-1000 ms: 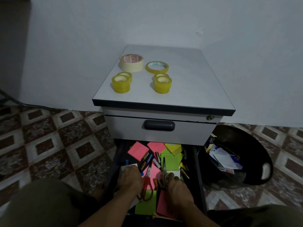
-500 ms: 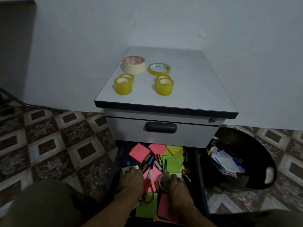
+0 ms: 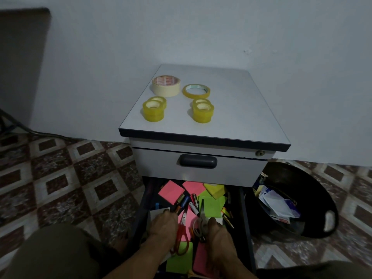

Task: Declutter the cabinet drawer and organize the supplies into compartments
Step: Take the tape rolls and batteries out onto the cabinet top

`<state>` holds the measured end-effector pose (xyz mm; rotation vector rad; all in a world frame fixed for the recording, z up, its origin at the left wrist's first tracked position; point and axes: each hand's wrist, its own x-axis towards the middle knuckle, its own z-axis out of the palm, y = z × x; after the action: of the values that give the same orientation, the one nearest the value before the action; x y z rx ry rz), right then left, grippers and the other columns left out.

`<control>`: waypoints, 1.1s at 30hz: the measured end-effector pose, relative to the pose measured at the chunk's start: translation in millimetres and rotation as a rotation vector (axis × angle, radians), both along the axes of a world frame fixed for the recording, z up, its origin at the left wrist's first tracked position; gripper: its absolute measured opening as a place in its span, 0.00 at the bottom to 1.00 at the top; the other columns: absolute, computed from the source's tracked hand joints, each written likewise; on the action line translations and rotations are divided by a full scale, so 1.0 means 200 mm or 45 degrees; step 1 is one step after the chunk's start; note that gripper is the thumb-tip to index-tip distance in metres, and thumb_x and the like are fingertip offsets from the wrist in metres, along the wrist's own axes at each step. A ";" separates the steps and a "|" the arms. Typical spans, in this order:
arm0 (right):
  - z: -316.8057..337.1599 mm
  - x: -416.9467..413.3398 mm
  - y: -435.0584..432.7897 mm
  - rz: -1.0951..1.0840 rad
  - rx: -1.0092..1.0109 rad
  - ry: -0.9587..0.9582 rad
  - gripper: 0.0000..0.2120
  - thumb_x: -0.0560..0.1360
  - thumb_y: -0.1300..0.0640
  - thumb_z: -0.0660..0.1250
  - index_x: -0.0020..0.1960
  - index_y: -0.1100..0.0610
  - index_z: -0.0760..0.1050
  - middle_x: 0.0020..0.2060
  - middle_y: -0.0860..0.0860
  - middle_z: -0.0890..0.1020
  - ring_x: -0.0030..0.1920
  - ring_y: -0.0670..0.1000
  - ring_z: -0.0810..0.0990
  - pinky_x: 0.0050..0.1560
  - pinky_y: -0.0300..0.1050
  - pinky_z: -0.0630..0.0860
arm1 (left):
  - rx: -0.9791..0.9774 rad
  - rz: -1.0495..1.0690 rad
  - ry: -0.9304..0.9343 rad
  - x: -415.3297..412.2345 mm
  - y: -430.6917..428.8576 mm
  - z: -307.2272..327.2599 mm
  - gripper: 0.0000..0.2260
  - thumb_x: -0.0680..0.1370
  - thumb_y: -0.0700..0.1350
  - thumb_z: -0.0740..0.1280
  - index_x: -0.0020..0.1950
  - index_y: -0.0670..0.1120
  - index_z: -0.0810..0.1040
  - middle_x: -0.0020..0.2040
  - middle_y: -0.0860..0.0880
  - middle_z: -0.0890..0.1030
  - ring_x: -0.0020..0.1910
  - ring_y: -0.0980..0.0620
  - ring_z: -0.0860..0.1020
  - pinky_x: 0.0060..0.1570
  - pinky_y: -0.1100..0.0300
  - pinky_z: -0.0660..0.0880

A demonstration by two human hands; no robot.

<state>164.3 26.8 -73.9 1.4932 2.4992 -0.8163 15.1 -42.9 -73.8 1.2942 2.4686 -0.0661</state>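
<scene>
Two scissors lie toward the front of the drawer [image 3: 241, 206]: your right hand [image 3: 217, 234] clamps the grey scissors [image 3: 201, 220]; your left hand [image 3: 164, 226], beside the red scissors [image 3: 181, 237], hides its fingers. Decluttering, I judge; lift both out.

We count on the surface [image 3: 231, 109]: one cream tape roll [image 3: 166, 88] at 11 o'clock, one flat yellow roll [image 3: 196, 91] at 12 o'clock, one cluster of small yellow rolls [image 3: 154, 111] at 9 o'clock, and a second cluster [image 3: 203, 112] at centre. The open drawer [image 3: 145, 206] holds one red-handled scissors [image 3: 182, 235], one grey-handled scissors [image 3: 202, 220], four pink pads [image 3: 171, 191], at least two green pads [image 3: 211, 205] and one yellow pad [image 3: 215, 191].
</scene>
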 end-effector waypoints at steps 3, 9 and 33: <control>0.05 -0.02 0.01 -0.041 -0.005 0.007 0.07 0.81 0.56 0.59 0.57 0.55 0.66 0.58 0.54 0.80 0.58 0.54 0.80 0.50 0.43 0.73 | 0.063 0.064 -0.119 0.01 0.01 0.04 0.12 0.81 0.38 0.61 0.63 0.45 0.77 0.58 0.45 0.79 0.54 0.49 0.80 0.52 0.58 0.78; 0.14 0.00 0.02 -0.040 -0.027 0.141 0.06 0.81 0.56 0.61 0.49 0.55 0.63 0.54 0.59 0.82 0.55 0.59 0.80 0.39 0.40 0.62 | 0.167 0.147 -0.334 0.04 0.05 0.24 0.14 0.78 0.37 0.66 0.63 0.43 0.78 0.59 0.43 0.79 0.54 0.47 0.80 0.51 0.58 0.79; 1.78 -0.29 0.48 0.130 0.026 0.726 0.04 0.73 0.66 0.71 0.45 0.67 0.82 0.35 0.61 0.85 0.40 0.59 0.86 0.44 0.54 0.84 | 0.861 0.148 -0.456 -0.48 0.31 1.81 0.09 0.74 0.32 0.70 0.50 0.43 0.84 0.40 0.46 0.81 0.33 0.44 0.84 0.35 0.54 0.83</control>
<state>105.8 123.7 281.9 1.2549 2.9438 -1.3590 -81.1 19.3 288.7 1.2412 2.3069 1.0125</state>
